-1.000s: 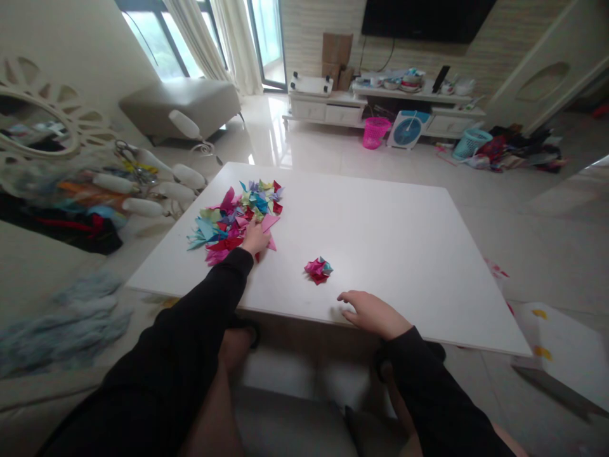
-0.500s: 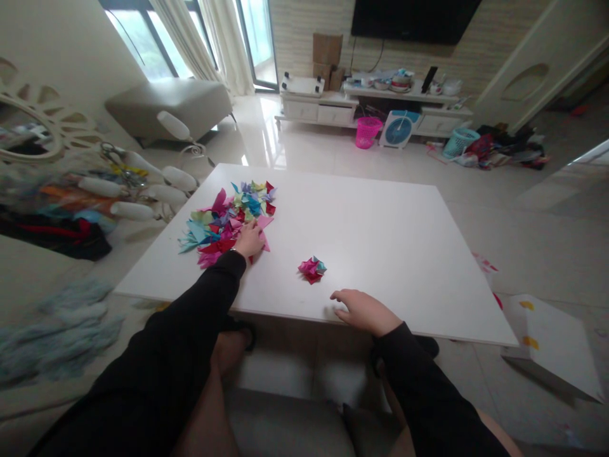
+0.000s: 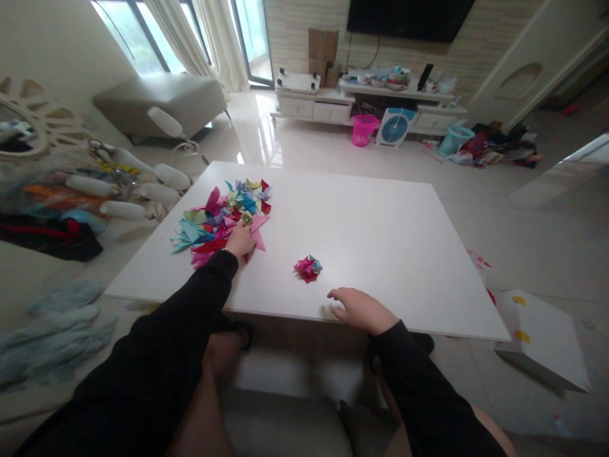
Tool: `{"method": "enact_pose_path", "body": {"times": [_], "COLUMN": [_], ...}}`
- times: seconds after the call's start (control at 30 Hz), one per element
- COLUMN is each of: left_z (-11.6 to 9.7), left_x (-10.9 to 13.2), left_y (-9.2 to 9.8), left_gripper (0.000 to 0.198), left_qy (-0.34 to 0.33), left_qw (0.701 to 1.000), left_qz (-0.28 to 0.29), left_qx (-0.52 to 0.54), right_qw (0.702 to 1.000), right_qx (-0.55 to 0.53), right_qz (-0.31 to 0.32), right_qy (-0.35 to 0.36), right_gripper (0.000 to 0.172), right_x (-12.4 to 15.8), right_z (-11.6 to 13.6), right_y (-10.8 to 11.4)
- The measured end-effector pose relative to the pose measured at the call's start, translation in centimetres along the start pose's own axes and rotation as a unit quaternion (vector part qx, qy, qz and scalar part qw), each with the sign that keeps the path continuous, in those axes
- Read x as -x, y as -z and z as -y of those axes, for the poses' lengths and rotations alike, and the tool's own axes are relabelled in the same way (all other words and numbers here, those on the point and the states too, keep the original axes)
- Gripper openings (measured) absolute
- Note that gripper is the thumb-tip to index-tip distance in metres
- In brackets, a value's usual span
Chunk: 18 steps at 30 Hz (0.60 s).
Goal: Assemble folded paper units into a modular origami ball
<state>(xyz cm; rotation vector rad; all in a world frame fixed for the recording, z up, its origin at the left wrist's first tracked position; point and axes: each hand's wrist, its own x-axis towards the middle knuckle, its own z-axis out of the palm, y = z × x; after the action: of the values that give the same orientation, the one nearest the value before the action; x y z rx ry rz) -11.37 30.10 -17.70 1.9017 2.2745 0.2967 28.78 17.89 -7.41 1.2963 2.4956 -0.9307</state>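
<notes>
Folded paper pieces lie heaped at ten o'clock on the white table in the head view, your left hand curled over their four-o'clock side. A small green piece now shows at its fingertips, where none stood out half a second ago, suggesting you're picking one out; whether you grip it, I cannot tell. Your right hand stays empty at five o'clock, thumb and fingers parted, near the small paper cluster at six.

So your white table has a messy colorful folded-paper pile on it, plus a little pink, red and teal paper cluster sitting right of that pile.
</notes>
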Motion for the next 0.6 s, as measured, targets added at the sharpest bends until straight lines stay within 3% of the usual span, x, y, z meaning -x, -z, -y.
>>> {"method": "enact_pose_path", "body": {"times": [0.17,0.37,0.53,0.6], "left_z": [-0.1,0.3,0.4,0.3], "left_x": [-0.4,-0.3,0.2,0.4], "left_y": [0.8,2.8,3.8,3.9], "left_gripper": [0.026,0.011,0.020,0.026], "left_qy": [0.008,0.102,0.145,0.161], "left_qw": [0.999,0.984,0.954,0.941], "left_qz": [-0.037,-0.095,-0.138,-0.119], "left_qx": [0.011,0.113,0.224,0.275], "right_qw": [1.000,1.000,1.000,1.000], "right_qx": [0.000,0.008,0.009,0.010], "right_qz": [-0.001,-0.002,0.003,0.004], "right_qy": [0.004,0.006,0.007,0.006], "right_gripper": [0.038,0.037,0.037,0.037], "right_x": [0.0,0.0,-0.2,-0.2], "right_z": [0.1,0.2,0.3,0.2], "right_y": [0.1,0.1,0.0,0.0]}}
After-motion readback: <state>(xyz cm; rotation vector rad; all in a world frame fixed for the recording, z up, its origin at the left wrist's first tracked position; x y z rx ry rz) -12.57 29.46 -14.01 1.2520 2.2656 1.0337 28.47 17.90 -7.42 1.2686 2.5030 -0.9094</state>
